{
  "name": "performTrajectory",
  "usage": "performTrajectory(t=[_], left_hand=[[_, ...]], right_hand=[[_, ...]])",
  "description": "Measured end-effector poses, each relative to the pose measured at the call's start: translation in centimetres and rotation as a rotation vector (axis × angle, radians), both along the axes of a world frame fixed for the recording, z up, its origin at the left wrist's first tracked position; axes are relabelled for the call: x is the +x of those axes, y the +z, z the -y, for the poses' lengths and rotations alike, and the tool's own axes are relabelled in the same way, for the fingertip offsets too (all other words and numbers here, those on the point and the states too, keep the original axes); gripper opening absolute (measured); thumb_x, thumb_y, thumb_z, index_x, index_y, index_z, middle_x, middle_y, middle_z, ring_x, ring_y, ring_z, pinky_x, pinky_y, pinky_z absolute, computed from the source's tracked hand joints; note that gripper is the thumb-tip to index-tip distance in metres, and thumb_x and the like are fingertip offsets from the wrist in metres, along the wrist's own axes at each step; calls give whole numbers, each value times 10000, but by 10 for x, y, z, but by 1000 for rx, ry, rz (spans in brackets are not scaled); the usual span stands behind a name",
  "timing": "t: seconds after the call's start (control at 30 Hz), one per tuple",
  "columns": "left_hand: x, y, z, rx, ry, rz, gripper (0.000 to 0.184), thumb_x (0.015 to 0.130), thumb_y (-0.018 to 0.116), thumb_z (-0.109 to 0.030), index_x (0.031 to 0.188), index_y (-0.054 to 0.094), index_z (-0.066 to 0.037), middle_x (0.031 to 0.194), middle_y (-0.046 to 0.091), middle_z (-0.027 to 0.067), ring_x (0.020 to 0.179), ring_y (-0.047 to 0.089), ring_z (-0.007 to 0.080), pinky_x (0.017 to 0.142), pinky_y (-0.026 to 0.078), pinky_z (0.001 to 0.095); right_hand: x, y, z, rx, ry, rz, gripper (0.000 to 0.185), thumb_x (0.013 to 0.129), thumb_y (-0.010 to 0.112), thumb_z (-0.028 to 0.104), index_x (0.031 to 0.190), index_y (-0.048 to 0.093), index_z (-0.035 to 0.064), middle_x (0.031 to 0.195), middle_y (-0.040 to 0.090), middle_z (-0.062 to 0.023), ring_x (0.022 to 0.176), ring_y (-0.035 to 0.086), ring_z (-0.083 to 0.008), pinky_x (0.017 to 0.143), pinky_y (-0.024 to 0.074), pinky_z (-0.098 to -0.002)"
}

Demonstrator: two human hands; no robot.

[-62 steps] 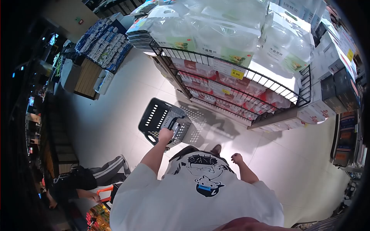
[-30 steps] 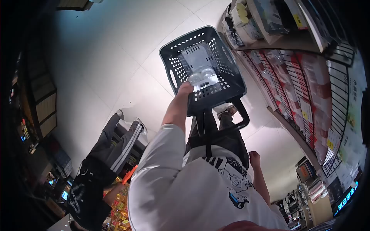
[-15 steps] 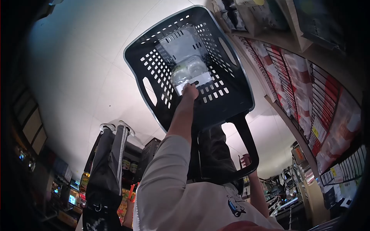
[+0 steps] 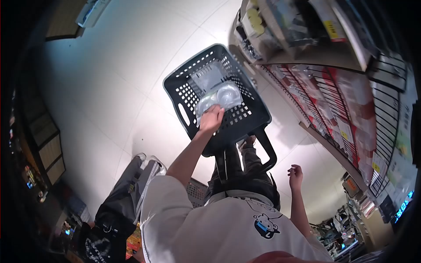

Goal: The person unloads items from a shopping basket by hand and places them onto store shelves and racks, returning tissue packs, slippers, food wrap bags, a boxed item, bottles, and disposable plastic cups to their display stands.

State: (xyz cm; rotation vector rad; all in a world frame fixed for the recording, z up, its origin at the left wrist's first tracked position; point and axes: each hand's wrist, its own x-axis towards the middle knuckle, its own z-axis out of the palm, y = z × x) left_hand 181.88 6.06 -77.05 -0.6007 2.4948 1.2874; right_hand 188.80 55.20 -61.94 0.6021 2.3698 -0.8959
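My left hand [image 4: 212, 118] reaches into a dark perforated shopping basket [image 4: 199, 142] and grips the near edge of a clear plastic pack [image 4: 228, 96]. Rounded clear shapes show inside the pack; what they are I cannot make out. Beneath it, at the far end of the basket, lies a pale translucent piece [image 4: 208, 75]. The basket's long black handle [image 4: 270, 154] points back toward my body. Off to the right of that handle, my right hand [image 4: 296, 173] hangs in the air, touching nothing, its fingers apart and slightly bent.
Along the right runs a shelf with wire racks [image 4: 322, 94] of red and clear packs and price tags. Another person's legs [image 4: 127, 188] in dark trousers stand at my left. A dark perforated crate [image 4: 196, 191] is beside my legs. Pale tiled floor [image 4: 109, 92] spreads to the left.
My right hand has left the basket handle and moved out to the right. My left hand still grips the plastic pack, which now lies turned. The basket appears smaller and farther from view.
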Motion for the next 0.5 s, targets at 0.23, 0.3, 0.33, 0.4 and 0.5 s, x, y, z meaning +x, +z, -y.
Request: performTrajectory(t=[0.23,0.3,0.33,0.4,0.5], left_hand=[[-2,238,38,-311,-183,-582,141,954,647,-161,880,696,-50,846,731,102,764,718,316,692,563,411],[-6,295,44,-334,-240,-703,156,940,646,-155,838,695,-47,818,730,89,740,714,298,720,575,394],[-10,322,46,-370,-303,-791,158,931,639,-156,838,699,-43,800,728,93,720,710,292,767,586,399],[-12,361,47,-346,-376,-873,159,901,608,-117,793,696,-39,759,717,90,649,683,279,805,584,414],[-15,423,18,-333,-468,-1048,155,876,594,-97,759,680,-43,741,707,73,620,662,266,796,579,411]], right_hand=[[-108,90,138,-232,260,-338,460,948,643,65,1376,478,93,1031,686,-76,894,668,-194,759,543,-343],[-126,116,173,-319,411,-388,704,890,740,86,1497,386,124,1298,600,-106,1116,605,-198,881,510,-349],[-131,124,186,-346,476,-485,821,861,791,152,1546,340,106,1402,545,-143,1228,574,-252,1001,482,-397],[-148,166,208,-352,616,-540,954,821,833,291,1578,290,87,1528,441,-222,1403,449,-390,1163,368,-455],[-162,193,205,-319,788,-689,1173,652,900,425,1576,266,83,1589,343,-237,1451,370,-420,1206,311,-477]])
